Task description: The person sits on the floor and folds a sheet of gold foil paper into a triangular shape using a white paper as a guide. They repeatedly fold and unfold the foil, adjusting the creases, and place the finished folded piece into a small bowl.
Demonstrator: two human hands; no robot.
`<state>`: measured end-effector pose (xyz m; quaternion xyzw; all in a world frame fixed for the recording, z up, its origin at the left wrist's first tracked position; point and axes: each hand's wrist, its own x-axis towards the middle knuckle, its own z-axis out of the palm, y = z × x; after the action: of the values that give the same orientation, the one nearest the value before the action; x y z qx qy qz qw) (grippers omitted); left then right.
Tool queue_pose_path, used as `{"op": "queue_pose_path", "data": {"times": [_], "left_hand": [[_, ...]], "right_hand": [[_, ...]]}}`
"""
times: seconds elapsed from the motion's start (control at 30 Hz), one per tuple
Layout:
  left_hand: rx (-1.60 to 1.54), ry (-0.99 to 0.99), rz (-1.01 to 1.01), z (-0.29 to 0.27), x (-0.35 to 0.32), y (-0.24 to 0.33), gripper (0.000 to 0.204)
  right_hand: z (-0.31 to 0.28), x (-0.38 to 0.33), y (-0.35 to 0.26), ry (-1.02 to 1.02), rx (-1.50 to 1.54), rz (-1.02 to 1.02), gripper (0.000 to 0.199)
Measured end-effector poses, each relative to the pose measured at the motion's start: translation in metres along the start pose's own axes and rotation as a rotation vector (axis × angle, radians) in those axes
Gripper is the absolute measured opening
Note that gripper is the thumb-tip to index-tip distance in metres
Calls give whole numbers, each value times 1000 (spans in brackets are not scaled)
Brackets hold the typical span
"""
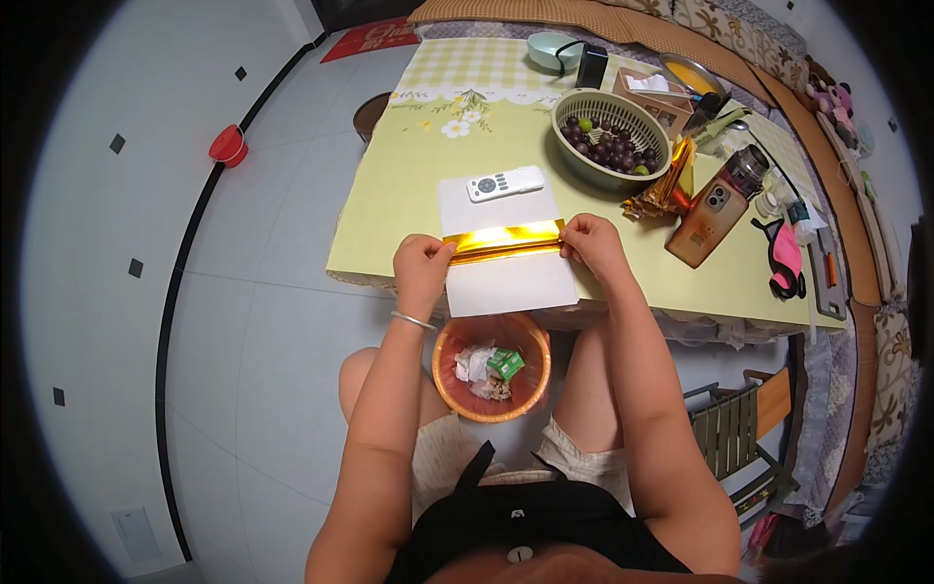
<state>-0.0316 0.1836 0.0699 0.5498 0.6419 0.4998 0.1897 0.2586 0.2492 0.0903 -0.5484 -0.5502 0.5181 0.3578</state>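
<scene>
Both grips are shut: the gold paper strip (504, 239) is pinched by the left hand (422, 265) and right hand (590, 244). It is held on a white sheet (506, 277), near a remote (505, 183).

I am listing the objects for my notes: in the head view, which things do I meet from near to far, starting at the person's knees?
Orange bin → white sheet → gold foil strip held by left hand and right hand → white remote → basket of grapes → pale bowl.

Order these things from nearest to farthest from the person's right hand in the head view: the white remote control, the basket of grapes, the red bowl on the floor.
From the right hand:
1. White remote control, on the white sheet, just beyond the hands.
2. Basket of grapes, farther back on the table.
3. Red bowl, on the floor, far left.
</scene>
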Motion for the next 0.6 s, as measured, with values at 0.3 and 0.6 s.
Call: {"op": "queue_pose_path", "data": {"times": [0.3,0.6], "left_hand": [[90,3,70,-2,-4,5,15],[129,-30,124,-4,-6,11,13]], "right_hand": [[-1,-3,6,86,-274,-62,9],[0,-5,4,114,-399,-129,12]]}}
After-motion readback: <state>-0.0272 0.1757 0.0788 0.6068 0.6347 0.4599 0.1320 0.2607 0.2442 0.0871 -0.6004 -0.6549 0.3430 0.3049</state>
